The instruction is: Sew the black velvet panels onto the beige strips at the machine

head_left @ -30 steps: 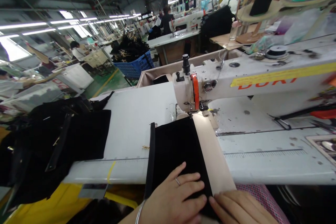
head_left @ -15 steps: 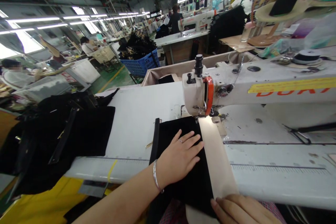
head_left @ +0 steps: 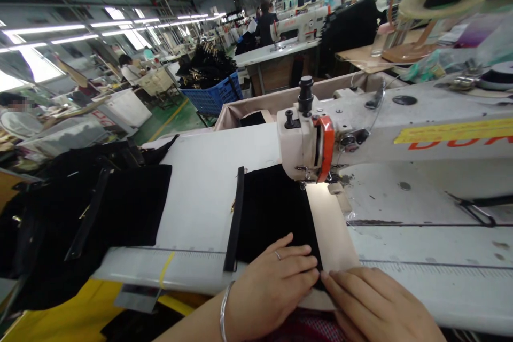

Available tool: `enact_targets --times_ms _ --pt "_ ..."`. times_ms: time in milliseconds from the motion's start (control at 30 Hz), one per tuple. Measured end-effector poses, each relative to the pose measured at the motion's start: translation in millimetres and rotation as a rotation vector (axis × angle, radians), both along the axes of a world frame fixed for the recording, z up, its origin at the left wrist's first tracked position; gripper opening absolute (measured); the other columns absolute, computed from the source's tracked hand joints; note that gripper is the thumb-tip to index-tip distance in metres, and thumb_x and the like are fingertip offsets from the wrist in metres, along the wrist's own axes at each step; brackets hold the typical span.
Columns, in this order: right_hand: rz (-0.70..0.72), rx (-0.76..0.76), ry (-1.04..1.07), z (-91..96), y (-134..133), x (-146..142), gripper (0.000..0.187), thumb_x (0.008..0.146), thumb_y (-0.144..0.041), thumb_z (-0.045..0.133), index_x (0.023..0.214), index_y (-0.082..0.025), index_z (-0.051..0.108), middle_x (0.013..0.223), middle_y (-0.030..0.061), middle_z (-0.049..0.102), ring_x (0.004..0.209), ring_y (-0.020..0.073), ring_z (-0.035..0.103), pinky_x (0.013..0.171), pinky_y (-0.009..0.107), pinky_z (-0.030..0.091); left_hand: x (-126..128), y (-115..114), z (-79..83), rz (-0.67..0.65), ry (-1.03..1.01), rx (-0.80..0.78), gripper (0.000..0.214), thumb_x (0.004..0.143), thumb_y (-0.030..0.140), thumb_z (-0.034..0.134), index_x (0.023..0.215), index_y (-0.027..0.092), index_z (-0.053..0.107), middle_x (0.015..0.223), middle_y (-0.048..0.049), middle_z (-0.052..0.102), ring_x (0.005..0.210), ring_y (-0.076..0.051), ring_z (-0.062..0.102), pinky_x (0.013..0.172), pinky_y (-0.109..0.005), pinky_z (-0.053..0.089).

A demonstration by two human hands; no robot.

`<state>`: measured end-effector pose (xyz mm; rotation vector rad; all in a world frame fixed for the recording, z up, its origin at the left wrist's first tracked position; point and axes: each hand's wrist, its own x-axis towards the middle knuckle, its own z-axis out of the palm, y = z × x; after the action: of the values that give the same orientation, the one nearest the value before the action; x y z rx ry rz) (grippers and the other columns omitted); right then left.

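Note:
A black fabric panel [head_left: 272, 214] with a zipper [head_left: 235, 219] along its left edge lies on the sewing machine bed. Its right edge rests over a beige fabric piece [head_left: 334, 235], which runs up under the presser foot of the sewing machine [head_left: 304, 144]. Flat on the panel's lower end is my left hand [head_left: 276, 283], fingers stretched out, wearing a ring and a bracelet. Close beside it, my right hand [head_left: 380, 304] holds the beige piece near the panel's lower right corner, its fingers together. My right thumb is hidden.
Black zippered pieces [head_left: 132, 203] are heaped at the table's left. A blue basket [head_left: 212, 93] full of black pieces stands beyond. Black webbing with a metal buckle [head_left: 476, 208] lies under the machine arm. Other people sit at machines farther off.
The black panel has moved away from me under the presser foot. My left hand has slid back toward me, next to my right hand. The view has shifted slightly.

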<state>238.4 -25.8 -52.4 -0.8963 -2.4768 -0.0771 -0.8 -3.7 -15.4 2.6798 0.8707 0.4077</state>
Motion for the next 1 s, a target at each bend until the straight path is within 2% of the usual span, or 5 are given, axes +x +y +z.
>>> enact_targets --times_ms 233,367,467,700,1000 --pt "-0.044 0.003 0.075 1.0 16.7 -8.5 0.029 0.091 -0.020 0.051 0.117 -0.016 0.062 0.095 0.0045 0.065 0.086 0.0173 0.058 0.080 0.034 0.049 -1.7 18.9 -10.3 -0.028 -0.009 0.085 0.025 0.098 0.019 0.044 0.118 0.019 0.058 0.122 -0.0004 0.065 0.122 -0.012 0.052 0.116 -0.033 0.030" --pt "-0.073 -0.064 0.087 0.0 23.8 -11.5 0.027 0.092 -0.021 0.051 0.116 -0.021 0.062 0.102 0.0026 0.065 0.093 0.0186 0.058 0.086 0.037 0.046 -1.6 31.7 -12.5 -0.043 0.005 0.159 0.023 0.098 0.019 0.044 0.114 0.018 0.061 0.120 -0.0029 0.065 0.119 -0.013 0.054 0.110 -0.034 0.038" --pt "-0.113 -0.115 0.052 -1.3 30.6 -11.3 0.028 0.091 -0.025 0.053 0.118 -0.021 0.060 0.102 0.0033 0.064 0.093 0.0191 0.057 0.088 0.039 0.045 0.1 41.2 -14.0 -0.016 0.011 0.185 0.022 0.098 0.019 0.045 0.111 0.018 0.062 0.120 -0.0026 0.065 0.118 -0.013 0.055 0.109 -0.034 0.040" --pt "-0.138 -0.118 0.029 4.1 51.0 -11.7 0.028 0.090 -0.028 0.055 0.117 -0.021 0.059 0.101 0.0042 0.062 0.093 0.0199 0.056 0.085 0.038 0.045 3.4 65.8 -10.5 -0.023 0.021 0.195 0.023 0.097 0.017 0.043 0.111 0.015 0.061 0.120 -0.0046 0.064 0.117 -0.014 0.055 0.106 -0.034 0.042" --pt "-0.163 -0.160 0.001 10.7 83.1 -15.7 0.028 0.090 -0.030 0.053 0.116 -0.022 0.061 0.101 0.0050 0.063 0.095 0.0217 0.056 0.088 0.041 0.045 4.3 99.8 -17.5 -0.007 0.035 0.188 0.022 0.094 0.011 0.044 0.109 0.015 0.061 0.118 -0.0056 0.065 0.117 -0.015 0.055 0.106 -0.034 0.041"
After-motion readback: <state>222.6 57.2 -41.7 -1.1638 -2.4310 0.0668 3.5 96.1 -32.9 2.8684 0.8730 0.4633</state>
